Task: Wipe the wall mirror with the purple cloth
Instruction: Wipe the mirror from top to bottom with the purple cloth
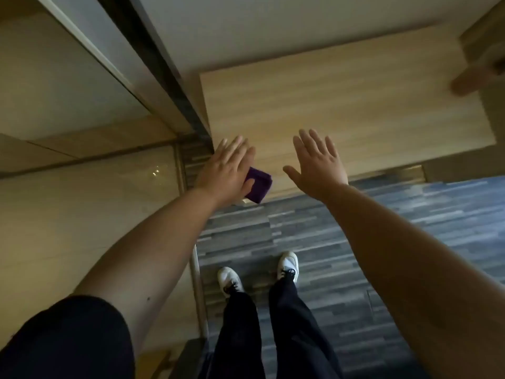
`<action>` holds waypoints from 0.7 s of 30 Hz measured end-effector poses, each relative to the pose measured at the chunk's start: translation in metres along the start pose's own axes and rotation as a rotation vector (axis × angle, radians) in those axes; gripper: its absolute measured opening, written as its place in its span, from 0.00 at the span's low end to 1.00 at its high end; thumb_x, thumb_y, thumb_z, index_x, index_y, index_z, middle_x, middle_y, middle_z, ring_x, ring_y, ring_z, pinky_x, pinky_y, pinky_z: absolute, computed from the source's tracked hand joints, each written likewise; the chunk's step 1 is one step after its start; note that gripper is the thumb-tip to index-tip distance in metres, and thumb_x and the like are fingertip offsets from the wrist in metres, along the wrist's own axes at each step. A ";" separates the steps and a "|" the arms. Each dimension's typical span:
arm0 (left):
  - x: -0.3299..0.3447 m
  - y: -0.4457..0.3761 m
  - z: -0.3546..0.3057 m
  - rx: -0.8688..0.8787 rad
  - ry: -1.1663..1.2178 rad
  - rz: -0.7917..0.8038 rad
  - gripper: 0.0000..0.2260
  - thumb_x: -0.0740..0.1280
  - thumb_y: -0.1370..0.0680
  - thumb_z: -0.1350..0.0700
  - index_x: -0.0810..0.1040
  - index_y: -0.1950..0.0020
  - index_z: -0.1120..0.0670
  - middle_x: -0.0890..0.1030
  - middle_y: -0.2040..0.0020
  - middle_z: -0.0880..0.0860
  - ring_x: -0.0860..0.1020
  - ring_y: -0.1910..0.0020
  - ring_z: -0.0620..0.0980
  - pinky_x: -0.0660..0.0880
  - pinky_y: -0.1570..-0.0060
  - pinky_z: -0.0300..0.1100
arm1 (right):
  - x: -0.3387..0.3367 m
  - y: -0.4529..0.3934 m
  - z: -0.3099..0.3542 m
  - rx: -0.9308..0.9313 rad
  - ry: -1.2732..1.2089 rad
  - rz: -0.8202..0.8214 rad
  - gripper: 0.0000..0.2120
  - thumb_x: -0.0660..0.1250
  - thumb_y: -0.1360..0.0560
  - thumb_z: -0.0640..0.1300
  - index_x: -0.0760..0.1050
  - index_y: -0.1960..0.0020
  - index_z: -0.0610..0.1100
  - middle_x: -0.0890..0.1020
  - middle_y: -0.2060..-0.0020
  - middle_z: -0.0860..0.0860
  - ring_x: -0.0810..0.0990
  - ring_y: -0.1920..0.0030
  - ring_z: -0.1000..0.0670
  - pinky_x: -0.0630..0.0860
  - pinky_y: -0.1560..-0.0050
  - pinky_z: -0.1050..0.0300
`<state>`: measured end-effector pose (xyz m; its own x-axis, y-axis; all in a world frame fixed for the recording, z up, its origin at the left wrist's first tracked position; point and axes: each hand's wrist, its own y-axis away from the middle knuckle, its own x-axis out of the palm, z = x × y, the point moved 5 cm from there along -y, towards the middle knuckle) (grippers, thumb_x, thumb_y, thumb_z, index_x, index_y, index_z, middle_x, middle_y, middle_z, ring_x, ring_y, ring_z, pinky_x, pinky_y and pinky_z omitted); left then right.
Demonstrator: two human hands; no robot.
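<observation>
The purple cloth [258, 187], folded small, sits under my left hand [226, 170]. The thumb pinches it against the palm while the fingers stay straight, reaching toward the lower left corner of a light wooden panel [341, 105]. My right hand [318, 165] is held up beside it with fingers spread and nothing in it, also in front of the panel. I cannot pick out a mirror surface with certainty in this view.
A dark vertical frame [164, 69] runs along the panel's left edge. Left of it lies a glossy beige floor [95, 201] behind a metal threshold strip [198, 283]. My white shoes [229, 279] stand on grey-blue striped carpet [396, 228]. A blurred tan shape [475, 77] is at the upper right.
</observation>
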<state>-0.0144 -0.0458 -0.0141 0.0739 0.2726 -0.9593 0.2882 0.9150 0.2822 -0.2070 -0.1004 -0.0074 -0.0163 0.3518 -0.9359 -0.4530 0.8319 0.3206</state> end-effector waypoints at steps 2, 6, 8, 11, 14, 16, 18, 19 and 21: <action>0.031 -0.008 -0.003 0.056 -0.061 0.088 0.35 0.50 0.17 0.39 0.44 0.19 0.60 0.46 0.18 0.59 0.42 0.20 0.58 0.37 0.24 0.54 | 0.027 -0.007 -0.001 -0.001 0.019 0.050 0.37 0.51 0.19 0.64 0.47 0.20 0.43 0.48 0.19 0.46 0.43 0.20 0.46 0.41 0.21 0.44; 0.092 -0.022 -0.003 0.089 -0.053 0.188 0.39 0.50 0.19 0.34 0.42 0.19 0.59 0.44 0.18 0.58 0.40 0.20 0.57 0.38 0.22 0.55 | 0.082 -0.014 -0.006 -0.013 0.027 0.115 0.37 0.50 0.19 0.64 0.46 0.20 0.43 0.48 0.19 0.47 0.43 0.20 0.47 0.40 0.22 0.45; 0.111 -0.029 0.000 0.092 -0.012 0.213 0.43 0.51 0.21 0.31 0.41 0.19 0.59 0.43 0.18 0.58 0.40 0.20 0.57 0.39 0.22 0.55 | 0.097 -0.017 -0.009 -0.020 0.030 0.128 0.36 0.50 0.19 0.64 0.47 0.19 0.43 0.48 0.19 0.46 0.43 0.20 0.47 0.40 0.21 0.46; 0.133 -0.032 -0.001 0.159 -0.025 0.214 0.46 0.49 0.24 0.27 0.42 0.19 0.58 0.43 0.18 0.58 0.40 0.20 0.57 0.37 0.23 0.56 | 0.113 -0.016 -0.009 -0.029 0.024 0.142 0.36 0.50 0.19 0.63 0.47 0.19 0.43 0.47 0.19 0.46 0.42 0.20 0.47 0.40 0.21 0.45; 0.140 -0.034 0.002 0.186 -0.046 0.150 0.47 0.49 0.25 0.26 0.43 0.19 0.58 0.44 0.18 0.58 0.41 0.20 0.58 0.36 0.23 0.56 | 0.119 -0.017 -0.010 -0.045 0.019 0.133 0.36 0.50 0.19 0.63 0.48 0.20 0.43 0.48 0.19 0.46 0.42 0.20 0.47 0.40 0.21 0.45; 0.143 -0.034 0.003 0.191 -0.072 0.112 0.45 0.49 0.24 0.28 0.44 0.19 0.58 0.48 0.18 0.59 0.44 0.20 0.58 0.37 0.23 0.56 | 0.121 -0.020 -0.012 -0.041 0.021 0.131 0.35 0.49 0.19 0.63 0.49 0.20 0.43 0.48 0.19 0.46 0.43 0.20 0.47 0.40 0.21 0.45; 0.145 -0.034 0.003 0.203 -0.060 0.039 0.42 0.50 0.23 0.30 0.51 0.19 0.59 0.58 0.20 0.60 0.53 0.21 0.60 0.43 0.23 0.57 | 0.121 -0.022 -0.013 -0.043 0.028 0.129 0.35 0.49 0.19 0.63 0.49 0.20 0.43 0.48 0.19 0.45 0.43 0.20 0.47 0.40 0.21 0.46; 0.147 -0.034 0.003 0.213 -0.056 -0.009 0.40 0.50 0.23 0.32 0.56 0.21 0.59 0.64 0.23 0.61 0.58 0.23 0.61 0.48 0.24 0.58 | 0.121 -0.022 -0.013 -0.045 0.024 0.127 0.35 0.49 0.19 0.63 0.49 0.20 0.43 0.49 0.19 0.45 0.43 0.20 0.47 0.40 0.21 0.46; 0.148 -0.034 0.003 0.227 -0.069 -0.115 0.37 0.51 0.23 0.34 0.61 0.24 0.60 0.71 0.30 0.61 0.66 0.29 0.62 0.54 0.26 0.58 | 0.120 -0.023 -0.013 -0.051 0.027 0.129 0.35 0.49 0.19 0.63 0.49 0.20 0.43 0.48 0.19 0.45 0.43 0.20 0.46 0.40 0.21 0.46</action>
<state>-0.0106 -0.0376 -0.1654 0.0909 0.1422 -0.9856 0.5046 0.8467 0.1687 -0.2107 -0.0828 -0.1287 -0.1009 0.4424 -0.8911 -0.4903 0.7572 0.4315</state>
